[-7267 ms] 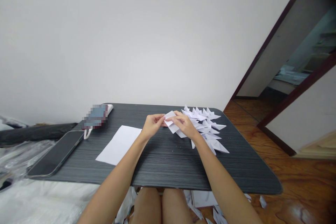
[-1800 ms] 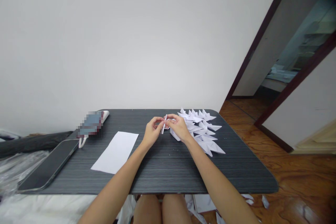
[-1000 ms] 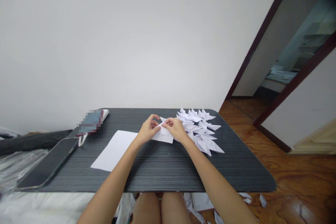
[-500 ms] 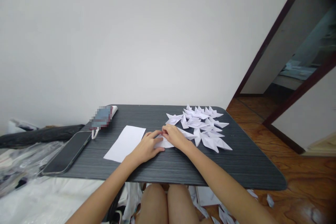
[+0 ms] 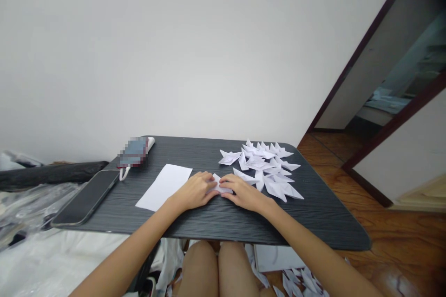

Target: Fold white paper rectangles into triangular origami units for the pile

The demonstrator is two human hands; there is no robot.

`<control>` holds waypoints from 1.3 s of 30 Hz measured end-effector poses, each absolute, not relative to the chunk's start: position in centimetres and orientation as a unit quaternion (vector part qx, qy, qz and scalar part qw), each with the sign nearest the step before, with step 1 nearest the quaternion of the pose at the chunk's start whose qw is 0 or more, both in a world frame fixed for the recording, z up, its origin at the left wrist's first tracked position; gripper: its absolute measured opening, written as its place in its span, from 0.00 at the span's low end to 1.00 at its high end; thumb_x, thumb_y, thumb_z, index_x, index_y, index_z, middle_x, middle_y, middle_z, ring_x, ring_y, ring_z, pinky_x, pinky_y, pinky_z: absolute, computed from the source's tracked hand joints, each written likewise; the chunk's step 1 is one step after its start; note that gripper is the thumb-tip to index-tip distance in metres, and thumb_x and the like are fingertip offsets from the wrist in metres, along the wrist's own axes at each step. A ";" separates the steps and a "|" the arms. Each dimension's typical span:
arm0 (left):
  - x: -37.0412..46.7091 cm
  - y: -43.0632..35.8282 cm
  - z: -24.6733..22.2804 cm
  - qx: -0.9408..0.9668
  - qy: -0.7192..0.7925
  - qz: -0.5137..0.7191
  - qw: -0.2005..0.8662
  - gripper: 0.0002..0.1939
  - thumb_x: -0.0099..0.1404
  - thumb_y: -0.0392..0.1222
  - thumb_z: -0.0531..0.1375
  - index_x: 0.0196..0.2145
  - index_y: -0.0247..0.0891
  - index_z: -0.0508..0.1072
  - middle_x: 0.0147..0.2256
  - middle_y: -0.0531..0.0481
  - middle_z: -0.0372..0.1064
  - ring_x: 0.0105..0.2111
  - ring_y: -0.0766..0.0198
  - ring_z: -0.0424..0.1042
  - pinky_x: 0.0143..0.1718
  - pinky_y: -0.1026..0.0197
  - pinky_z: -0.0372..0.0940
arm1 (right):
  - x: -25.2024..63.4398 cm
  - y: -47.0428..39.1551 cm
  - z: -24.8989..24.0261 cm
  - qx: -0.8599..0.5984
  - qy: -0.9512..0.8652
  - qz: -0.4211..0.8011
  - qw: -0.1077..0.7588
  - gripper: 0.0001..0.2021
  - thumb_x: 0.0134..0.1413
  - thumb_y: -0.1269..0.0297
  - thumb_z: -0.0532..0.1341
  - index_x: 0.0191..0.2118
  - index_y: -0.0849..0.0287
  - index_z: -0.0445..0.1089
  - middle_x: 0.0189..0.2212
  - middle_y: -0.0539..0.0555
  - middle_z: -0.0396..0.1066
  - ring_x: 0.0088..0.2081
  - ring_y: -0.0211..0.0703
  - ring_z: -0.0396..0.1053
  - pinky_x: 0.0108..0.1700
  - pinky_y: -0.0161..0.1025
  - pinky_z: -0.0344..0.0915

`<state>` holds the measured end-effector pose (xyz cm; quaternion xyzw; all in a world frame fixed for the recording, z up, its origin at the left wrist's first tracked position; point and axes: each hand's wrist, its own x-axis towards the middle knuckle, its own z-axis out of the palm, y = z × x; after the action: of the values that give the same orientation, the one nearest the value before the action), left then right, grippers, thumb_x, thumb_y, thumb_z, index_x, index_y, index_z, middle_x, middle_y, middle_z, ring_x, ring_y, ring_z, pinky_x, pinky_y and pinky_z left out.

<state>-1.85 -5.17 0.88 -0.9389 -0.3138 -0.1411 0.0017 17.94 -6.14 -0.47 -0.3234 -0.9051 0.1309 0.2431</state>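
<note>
A small piece of folded white paper [image 5: 216, 183] lies at the front middle of the table, its top rising to a point. My left hand [image 5: 197, 190] grips its left side, with fingers above and thumb near the lower edge. On the opposite side my right hand [image 5: 244, 192] has fingers and thumb closed on the paper. The hands cover both ends of it. Just left of my left hand lies a flat white sheet [image 5: 165, 185]. Beyond my right hand sits a cluster of several folded paper boats [image 5: 258, 163], and the nearest boat [image 5: 245, 177] is close to my fingers.
The dark table [image 5: 195, 222] stands against a white wall [image 5: 216, 55]. A black phone [image 5: 87, 197] rests at the left edge, near a blurred device [image 5: 134, 151] with a white cable [image 5: 124, 172]. Paper pieces [image 5: 303, 283] litter the wooden floor [image 5: 411, 236].
My right hand has shifted from the top of the paper to its right side. The paper now shows a pointed top between both hands. The view has moved slightly.
</note>
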 end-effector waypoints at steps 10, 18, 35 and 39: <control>-2.2 -4.7 0.5 -0.951 -0.277 -0.139 -0.006 0.16 0.64 0.40 0.44 0.37 0.34 0.70 0.35 0.42 0.67 0.37 0.62 0.67 0.40 0.60 0.60 | 16.6 -5.3 -0.7 -0.344 -0.911 0.050 0.223 0.10 0.53 0.71 0.50 0.33 0.62 0.69 0.32 0.57 0.67 0.38 0.42 0.62 0.41 0.40 0.60; -3.2 -4.6 0.2 -0.911 -0.349 -0.192 -0.110 0.15 0.63 0.41 0.46 0.32 0.34 0.72 0.36 0.46 0.66 0.37 0.64 0.65 0.40 0.64 0.59 | 17.0 -4.9 -1.2 -0.378 -0.872 0.148 0.272 0.10 0.54 0.70 0.50 0.29 0.63 0.67 0.30 0.54 0.67 0.36 0.39 0.62 0.40 0.36 0.58; -2.3 -3.2 -0.6 -0.826 -0.522 -0.145 -0.156 0.12 0.57 0.40 0.50 0.26 0.33 0.71 0.26 0.47 0.68 0.27 0.62 0.64 0.29 0.63 0.54 | 16.2 -3.8 -0.2 -0.531 -0.821 0.154 0.139 0.07 0.51 0.68 0.53 0.30 0.66 0.66 0.32 0.59 0.67 0.37 0.43 0.63 0.37 0.35 0.55; -2.2 -3.4 -1.0 -0.833 -0.524 -0.141 -0.109 0.10 0.57 0.38 0.50 0.28 0.32 0.70 0.29 0.43 0.68 0.32 0.58 0.64 0.35 0.60 0.55 | 15.8 -3.8 -0.2 -0.535 -0.832 0.123 0.086 0.05 0.51 0.70 0.54 0.31 0.66 0.65 0.34 0.61 0.65 0.39 0.45 0.63 0.38 0.36 0.56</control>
<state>-2.19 -3.36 -1.03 -0.8328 -0.5240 -0.1412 -0.1091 15.78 -3.81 -0.21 -0.5348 -0.8316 0.1226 0.0858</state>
